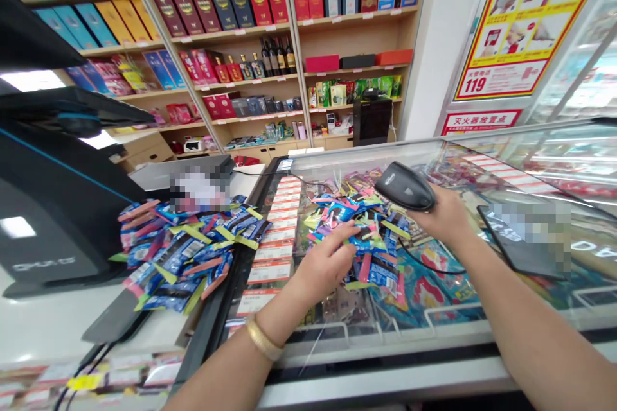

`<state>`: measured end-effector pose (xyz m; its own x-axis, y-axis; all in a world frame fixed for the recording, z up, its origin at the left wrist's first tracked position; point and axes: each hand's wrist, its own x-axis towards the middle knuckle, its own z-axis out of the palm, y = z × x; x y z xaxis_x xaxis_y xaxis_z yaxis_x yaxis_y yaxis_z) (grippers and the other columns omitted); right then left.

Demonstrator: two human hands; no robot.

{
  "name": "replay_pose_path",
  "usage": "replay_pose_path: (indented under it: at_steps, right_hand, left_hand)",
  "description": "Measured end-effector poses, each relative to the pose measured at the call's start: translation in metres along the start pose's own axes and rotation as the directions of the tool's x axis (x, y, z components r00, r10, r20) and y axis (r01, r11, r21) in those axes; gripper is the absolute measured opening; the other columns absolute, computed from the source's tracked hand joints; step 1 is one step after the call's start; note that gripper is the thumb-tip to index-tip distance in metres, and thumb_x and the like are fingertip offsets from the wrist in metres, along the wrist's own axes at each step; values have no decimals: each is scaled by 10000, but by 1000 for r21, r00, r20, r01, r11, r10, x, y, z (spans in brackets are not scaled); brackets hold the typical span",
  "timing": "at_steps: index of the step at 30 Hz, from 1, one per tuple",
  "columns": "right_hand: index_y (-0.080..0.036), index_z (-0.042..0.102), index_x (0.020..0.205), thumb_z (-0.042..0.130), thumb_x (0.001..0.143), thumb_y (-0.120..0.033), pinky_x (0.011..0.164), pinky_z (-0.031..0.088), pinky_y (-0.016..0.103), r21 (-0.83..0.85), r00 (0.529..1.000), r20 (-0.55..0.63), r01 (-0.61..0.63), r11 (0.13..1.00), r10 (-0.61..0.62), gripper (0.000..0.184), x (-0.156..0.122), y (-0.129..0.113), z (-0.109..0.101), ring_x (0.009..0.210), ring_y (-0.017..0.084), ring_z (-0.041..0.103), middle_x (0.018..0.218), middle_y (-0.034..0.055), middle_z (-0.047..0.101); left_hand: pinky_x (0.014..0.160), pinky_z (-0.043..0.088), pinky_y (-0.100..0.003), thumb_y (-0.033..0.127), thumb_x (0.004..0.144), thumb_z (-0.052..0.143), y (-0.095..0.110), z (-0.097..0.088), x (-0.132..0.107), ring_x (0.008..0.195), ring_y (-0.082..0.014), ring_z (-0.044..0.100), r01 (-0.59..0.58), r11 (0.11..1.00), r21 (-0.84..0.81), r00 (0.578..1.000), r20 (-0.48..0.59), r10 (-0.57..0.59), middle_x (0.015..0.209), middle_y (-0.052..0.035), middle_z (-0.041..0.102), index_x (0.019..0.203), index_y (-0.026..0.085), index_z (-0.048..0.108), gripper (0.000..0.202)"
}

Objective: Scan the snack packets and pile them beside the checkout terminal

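My right hand (442, 213) is wrapped round a black handheld barcode scanner (405, 186), held above the glass top of a display case (328, 340). My left hand (328, 263), a gold bangle (264, 338) on its wrist, reaches over a pile of small blue, pink and yellow-green snack packets (383, 270). Its fingers are apart and rest on or just over the nearest packets; nothing shows gripped in them. A second heap of the same packets (178, 263) lies to the left on the counter.
At the left stands a black checkout terminal (53, 205), with a grey flat device (116, 318) before it. A dark tablet-like panel (520, 237) lies at the right on the glass. Shelves (231, 32) of boxes and bottles line the back. The scanner's cable (434, 268) loops over the glass.
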<state>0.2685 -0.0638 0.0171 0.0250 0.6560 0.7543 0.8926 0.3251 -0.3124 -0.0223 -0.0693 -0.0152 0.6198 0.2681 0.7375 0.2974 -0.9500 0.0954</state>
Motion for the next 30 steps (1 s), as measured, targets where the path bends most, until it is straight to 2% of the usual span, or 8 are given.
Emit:
replay_pose_path:
  at_steps: [6, 14, 18, 20, 23, 26, 28, 30]
  right_hand:
    - [-204, 707, 875, 627, 756, -448, 664, 529, 327, -27, 999, 49, 23, 999, -22, 282, -1, 0, 1, 799, 285, 731, 859, 101, 764]
    - [-204, 715, 927, 654, 742, -417, 629, 511, 326, -46, 998, 60, 38, 998, -35, 288, -5, 5, 3, 778, 292, 728, 848, 84, 763]
    - [-199, 711, 902, 653, 751, -409, 593, 488, 321, -54, 997, 62, 58, 997, -54, 265, -6, 9, 5, 723, 286, 716, 786, 76, 746]
    - [-198, 705, 869, 658, 744, -398, 577, 476, 315, -54, 996, 54, 79, 995, -76, 240, -6, 10, 5, 689, 279, 708, 754, 72, 734]
    - [-206, 682, 800, 670, 732, -396, 557, 463, 306, -61, 993, 53, 106, 993, -103, 203, -5, 10, 4, 653, 270, 699, 723, 70, 723]
    - [-217, 659, 761, 663, 738, -403, 553, 459, 306, -72, 992, 61, 115, 991, -111, 187, -5, 9, 5, 647, 267, 695, 731, 75, 725]
    - [-219, 664, 782, 656, 745, -403, 558, 460, 307, -72, 992, 64, 117, 991, -113, 188, -6, 9, 6, 653, 266, 695, 749, 79, 729]
    - [-216, 679, 828, 650, 746, -399, 558, 458, 310, -73, 992, 56, 120, 990, -117, 203, -7, 9, 8, 651, 268, 692, 753, 81, 729]
  left_hand:
    - [1085, 513, -393, 102, 932, 472, 5, 4, 4, 1380, -236, 522, -37, 997, 69, 985, 170, 24, 1345, -132, 650, 974, 179, 639, 189]
    - [1022, 497, -435, 147, 828, 551, 7, -4, 3, 1211, -250, 610, 26, 999, 33, 999, -28, -25, 1273, -146, 664, 1126, 183, 652, 316]
    - [966, 493, -405, 163, 859, 546, -15, -18, -1, 1126, -233, 634, 199, 956, 214, 973, -157, -168, 1192, -114, 691, 1110, 207, 667, 281]
    - [988, 467, -424, 185, 872, 538, -31, -34, -4, 1131, -250, 629, 411, 833, 370, 908, -245, -340, 1199, -116, 686, 1130, 211, 673, 293]
    - [1032, 416, -484, 243, 854, 562, -54, -65, -10, 1204, -324, 587, 714, 444, 541, 677, -374, -634, 1284, -168, 640, 1257, 183, 640, 414]
    - [1047, 374, -541, 311, 844, 563, -68, -89, -17, 1249, -389, 544, 757, 121, 642, 459, -392, -797, 1322, -226, 612, 1334, 140, 592, 519]
    - [1056, 353, -553, 337, 846, 549, -73, -98, -22, 1230, -399, 555, 722, 25, 692, 359, -343, -868, 1277, -243, 640, 1310, 114, 602, 518]
    - [1072, 333, -557, 341, 853, 533, -75, -101, -25, 1214, -397, 572, 689, -11, 725, 300, -299, -906, 1242, -247, 665, 1270, 97, 622, 492]
